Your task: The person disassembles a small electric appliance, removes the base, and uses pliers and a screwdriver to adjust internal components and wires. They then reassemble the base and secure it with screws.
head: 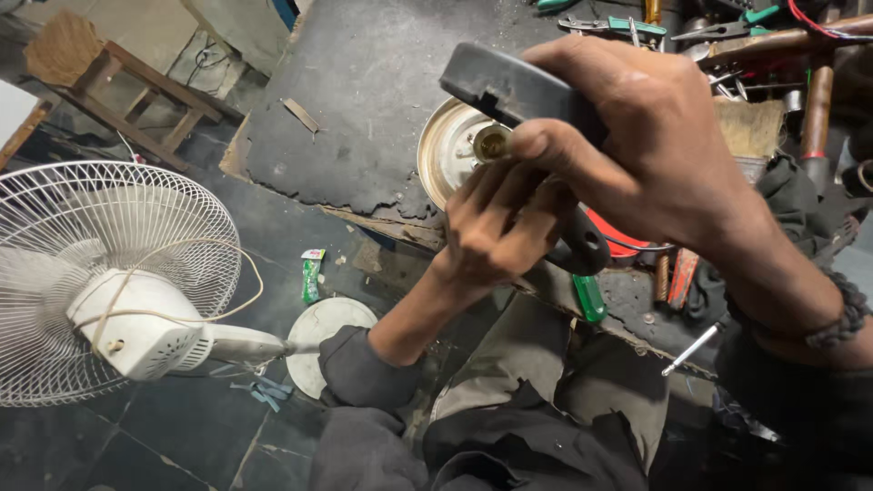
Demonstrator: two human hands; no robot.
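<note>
Nearest: person's lap, dark trousers (546, 400) and grey sleeve (359, 368) at bottom of view. A thin metal rod (693, 348) sticks out near the right knee.

Left hand (496, 227) comes up from below, fingers curled shut around the lower end of a black plastic handle (509, 91), w/ fingertips pressed close by a small brass part (492, 143). Right hand (637, 145) sits above and to the right, wrapped tight over the upper part of the same handle; thumb lies along its underside, pointing at the brass part. So the handle runs diagonally between both hands, held in the air above the tabletop (364, 91) edge. Woven bracelet (841, 314) on right wrist.

Just behind the hands, a round cream metal disc (446, 145) lies on the dark tabletop, partly hidden by the fingers. A green-handled screwdriver (589, 297) and red items rest below the hands at the tabletop edge.

On the floor at left: white fan (109, 273) lying w/ cord looped over it, round white base (323, 341) beside it.

Far back: pliers (627, 25) and other tools at top right, wooden stool (118, 82) top left.
</note>
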